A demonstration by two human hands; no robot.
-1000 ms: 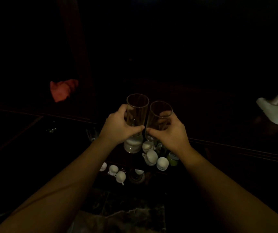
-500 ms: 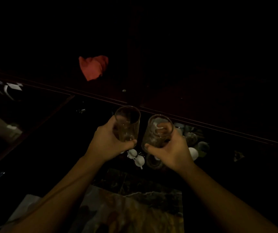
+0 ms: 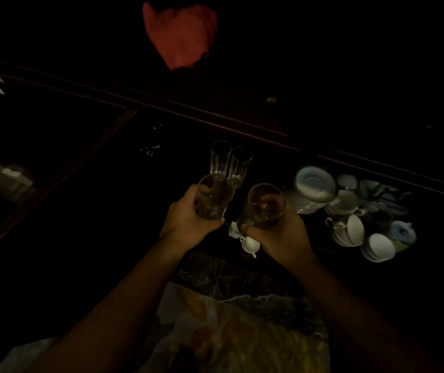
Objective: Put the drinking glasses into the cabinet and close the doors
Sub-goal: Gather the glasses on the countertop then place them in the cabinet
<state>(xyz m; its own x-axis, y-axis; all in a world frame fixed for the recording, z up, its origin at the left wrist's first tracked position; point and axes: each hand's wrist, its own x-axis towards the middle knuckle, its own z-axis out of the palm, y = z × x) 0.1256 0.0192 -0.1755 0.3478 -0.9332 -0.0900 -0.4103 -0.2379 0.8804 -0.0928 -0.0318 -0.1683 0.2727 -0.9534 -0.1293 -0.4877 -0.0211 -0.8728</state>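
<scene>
Glass is held in both hands: the left hand (image 3: pixel 188 224) is wrapped around the lower part of the left glass (image 3: pixel 214 196), and the right hand (image 3: pixel 282 238) is wrapped around the lower part of the right glass (image 3: pixel 265 204). Both glasses are seen from above, mouths tilted toward the camera, just beside each other but apart. They are held over the dark open cabinet (image 3: pixel 215 122), whose front edge is seen as a thin wooden line running from 9 o'clock toward 3 o'clock.

Two tall glasses (image 3: pixel 230 162) are seen standing upright inside, at 12 o'clock from the left glass, touching or nearly touching one another; the base of the nearer one is overlapped by the rim of the left glass.

At 3 o'clock from the right glass a stack of saucers (image 3: pixel 313 191) is seen, with white cups (image 3: pixel 348 230) lying beside it on their sides and more stacked crockery further toward 4 o'clock. A small white cup (image 3: pixel 249 243) is seen between the two wrists, partly hidden by the right hand.

A red cloth (image 3: pixel 180 33) is seen at 12 o'clock in the frame, well apart from the hands. Marbled floor (image 3: pixel 242 332) is visible at 6 o'clock between the forearms. Something glinting near 11 o'clock from the left hand may be more glassware, but this cannot be told in the dark
</scene>
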